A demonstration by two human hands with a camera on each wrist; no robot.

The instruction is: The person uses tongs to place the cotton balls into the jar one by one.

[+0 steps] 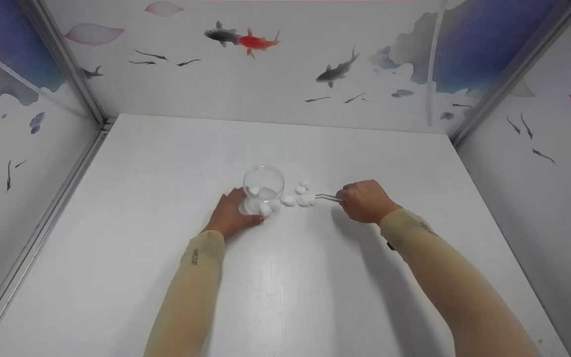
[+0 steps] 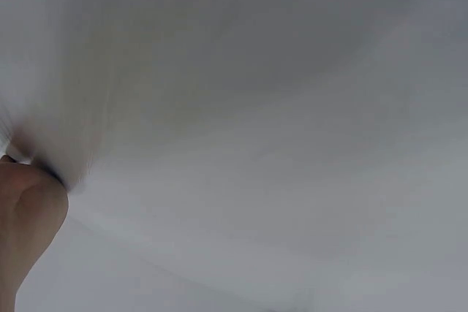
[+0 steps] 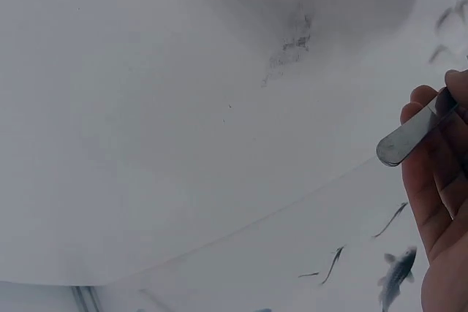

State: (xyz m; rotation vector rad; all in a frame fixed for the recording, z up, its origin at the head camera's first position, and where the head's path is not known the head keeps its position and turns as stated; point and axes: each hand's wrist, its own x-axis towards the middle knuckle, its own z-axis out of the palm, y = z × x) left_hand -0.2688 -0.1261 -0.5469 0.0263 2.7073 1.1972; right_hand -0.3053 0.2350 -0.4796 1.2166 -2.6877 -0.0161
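A clear round plastic jar (image 1: 264,181) stands on the white table with a few white cotton balls (image 1: 264,210) inside it. My left hand (image 1: 231,215) holds the jar from its left and near side, thumb in front. Several loose cotton balls (image 1: 301,189) lie just right of the jar. In my right hand (image 1: 366,201) I pinch metal tweezers (image 1: 329,198), tips pointing left at the rightmost cotton balls. Whether the tips touch one is too small to tell. The right wrist view shows the tweezers' rounded rear end (image 3: 406,137). Only part of the left hand (image 2: 29,217) appears in the left wrist view.
The white table (image 1: 265,297) extends around both hands. Panels (image 1: 285,84) printed with fish and petals enclose its back, left and right sides, joined by metal corner frames (image 1: 85,94).
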